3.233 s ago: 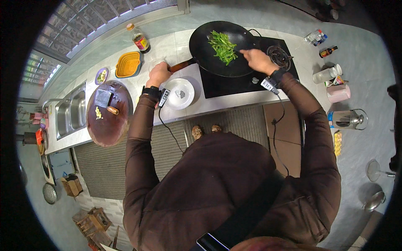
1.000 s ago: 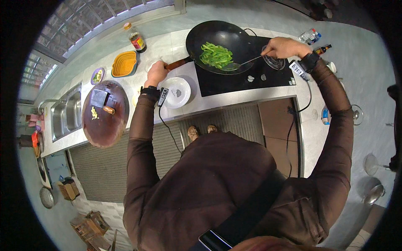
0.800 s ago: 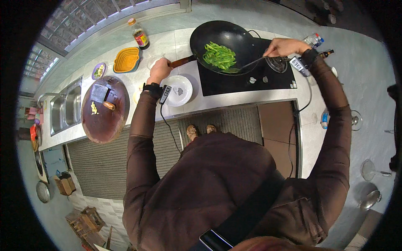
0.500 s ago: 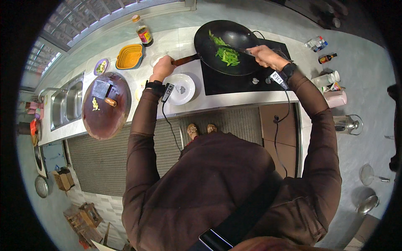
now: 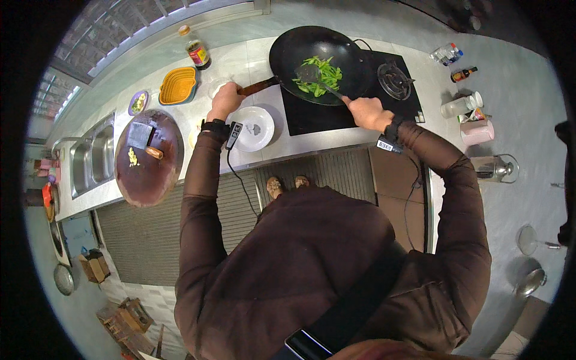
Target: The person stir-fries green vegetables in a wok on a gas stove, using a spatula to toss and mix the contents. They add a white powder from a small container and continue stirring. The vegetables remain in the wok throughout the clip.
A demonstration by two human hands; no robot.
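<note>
My left hand (image 5: 226, 101) is closed round the wooden handle (image 5: 257, 87) of a black wok (image 5: 351, 54) over the stove. In my right hand (image 5: 367, 112) is the handle of a spatula (image 5: 333, 92), whose dark blade lies among chopped green vegetables (image 5: 327, 73) in the wok. A white plate (image 5: 261, 138) with a grey mark in its middle sits on the counter just below the wok handle, near my left wrist.
On the left, a round chopping board (image 5: 144, 186) carries a cleaver (image 5: 140, 135) and chopped yellowish bits. Beyond it are an orange basket (image 5: 178, 86), a sauce bottle (image 5: 197, 51) and a sink (image 5: 93, 156). A gas burner (image 5: 395, 81), jars and bottles stand at right.
My right hand has come nearer and slightly left with the spatula, its blade now in the greens. The greens are spread differently, and the burner at right is uncovered by my arm.
</note>
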